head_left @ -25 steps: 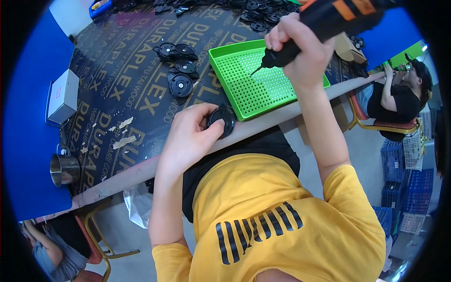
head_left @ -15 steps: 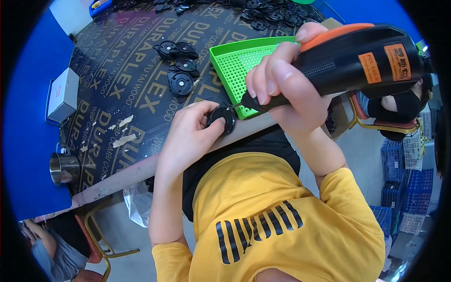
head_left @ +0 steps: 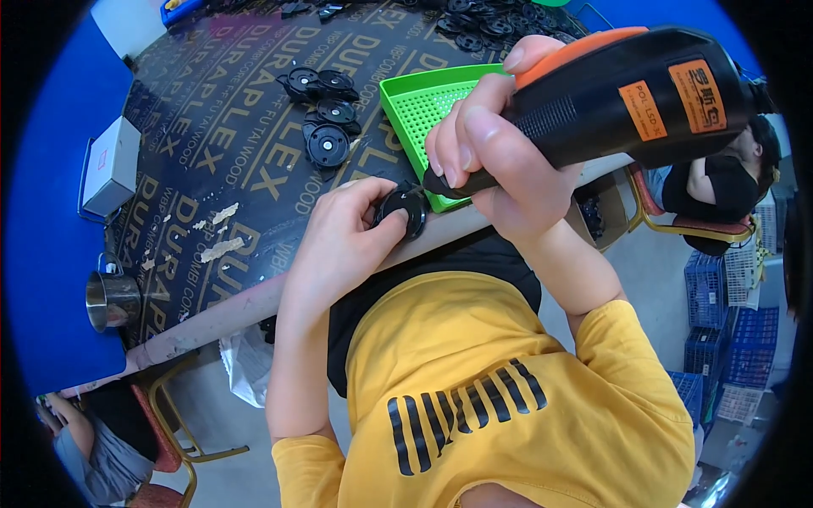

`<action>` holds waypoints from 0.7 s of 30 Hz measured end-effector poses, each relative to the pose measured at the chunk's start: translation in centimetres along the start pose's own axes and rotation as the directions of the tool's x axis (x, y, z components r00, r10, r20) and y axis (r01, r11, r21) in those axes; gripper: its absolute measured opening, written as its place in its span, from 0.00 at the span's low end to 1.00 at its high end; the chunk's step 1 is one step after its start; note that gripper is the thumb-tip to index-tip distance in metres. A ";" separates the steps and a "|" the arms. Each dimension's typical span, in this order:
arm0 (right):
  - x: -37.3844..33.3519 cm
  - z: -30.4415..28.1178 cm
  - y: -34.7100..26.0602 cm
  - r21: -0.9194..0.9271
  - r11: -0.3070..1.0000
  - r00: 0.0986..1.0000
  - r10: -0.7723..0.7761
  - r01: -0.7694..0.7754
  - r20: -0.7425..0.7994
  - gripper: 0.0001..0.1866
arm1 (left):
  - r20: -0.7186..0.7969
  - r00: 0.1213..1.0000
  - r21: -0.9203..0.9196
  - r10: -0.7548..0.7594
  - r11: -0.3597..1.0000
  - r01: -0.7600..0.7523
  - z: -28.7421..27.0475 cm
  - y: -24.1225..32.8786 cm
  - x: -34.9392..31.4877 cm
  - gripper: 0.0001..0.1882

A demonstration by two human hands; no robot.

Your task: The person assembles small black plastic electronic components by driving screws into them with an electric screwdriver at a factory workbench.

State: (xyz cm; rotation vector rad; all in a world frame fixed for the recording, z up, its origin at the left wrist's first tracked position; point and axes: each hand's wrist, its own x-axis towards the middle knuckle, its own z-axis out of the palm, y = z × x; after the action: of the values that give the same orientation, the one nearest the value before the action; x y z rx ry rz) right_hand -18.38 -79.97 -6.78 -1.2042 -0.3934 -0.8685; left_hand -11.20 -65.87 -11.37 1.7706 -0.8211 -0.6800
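At the table's near edge my left hand (head_left: 340, 237) grips a round black plastic part (head_left: 408, 213), with the thumb across its face and the fingers around its far side. A black and orange electric screwdriver (head_left: 584, 118) is wrapped in my right hand (head_left: 518, 182). Its nose points left and sits just beside the upper right rim of the part. The bit is hardly visible, so I cannot tell whether it touches a screw. Beyond my left hand, several similar black round parts (head_left: 328, 146) lie in a short row on the table.
A green perforated tray (head_left: 400, 127) stands at the table edge, partly behind my right hand. More black parts (head_left: 483, 25) are heaped at the far side. A metal cup (head_left: 113, 302) and a white box (head_left: 114, 169) are on the left. Other people sit at both sides.
My right hand and the screwdriver have shifted a little left, bringing the nose closer to the part. The left hand keeps its hold in nearly the same place.
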 end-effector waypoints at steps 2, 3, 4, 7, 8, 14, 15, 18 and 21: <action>-0.1 0.0 0.1 -0.027 0.999 0.999 -0.036 0.037 0.027 0.21 | 0.003 1.000 0.011 -0.015 1.000 0.015 0.0 0.0 0.0 0.13; -0.3 0.1 0.1 -0.040 0.999 1.000 -0.016 0.017 0.011 0.20 | 0.003 1.000 0.010 -0.015 1.000 0.015 0.0 0.1 -0.1 0.13; -0.4 0.1 0.1 -0.054 0.999 1.000 0.005 -0.005 -0.005 0.20 | 0.005 1.000 0.017 -0.012 1.000 0.012 -0.1 0.1 -0.1 0.12; -0.6 -0.2 0.3 -0.098 0.995 1.000 0.003 -0.001 0.020 0.20 | 0.010 1.000 0.035 -0.009 0.999 0.009 -0.1 0.1 0.0 0.12; -0.7 -0.3 0.4 -0.098 0.995 1.000 0.002 0.000 0.020 0.20 | 0.014 1.000 0.046 -0.008 0.999 0.008 -0.1 0.2 0.0 0.12; -1.0 -0.3 0.8 -0.019 1.000 1.000 0.022 -0.022 -0.008 0.20 | 0.001 1.000 0.018 0.012 1.000 -0.012 0.0 -0.2 0.0 0.13; -1.1 -0.4 0.8 0.005 1.000 1.000 0.026 -0.027 0.016 0.20 | 0.001 1.000 0.017 0.013 1.000 -0.013 0.0 -0.3 0.1 0.13; -1.3 -0.4 0.6 -0.053 0.998 1.000 0.028 -0.027 0.012 0.21 | 0.003 1.000 0.014 0.009 1.000 -0.009 0.0 -0.3 0.1 0.13; -1.4 -0.2 0.5 -0.139 0.989 0.999 0.042 -0.046 -0.034 0.21 | -0.007 1.000 0.030 0.004 1.000 -0.004 0.0 -0.3 0.0 0.13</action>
State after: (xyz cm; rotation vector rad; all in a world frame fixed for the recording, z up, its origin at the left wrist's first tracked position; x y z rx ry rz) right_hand -18.97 -79.60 -8.15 -1.3218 -0.2832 -0.8873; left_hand -11.14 -65.83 -11.66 1.7970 -0.8335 -0.6616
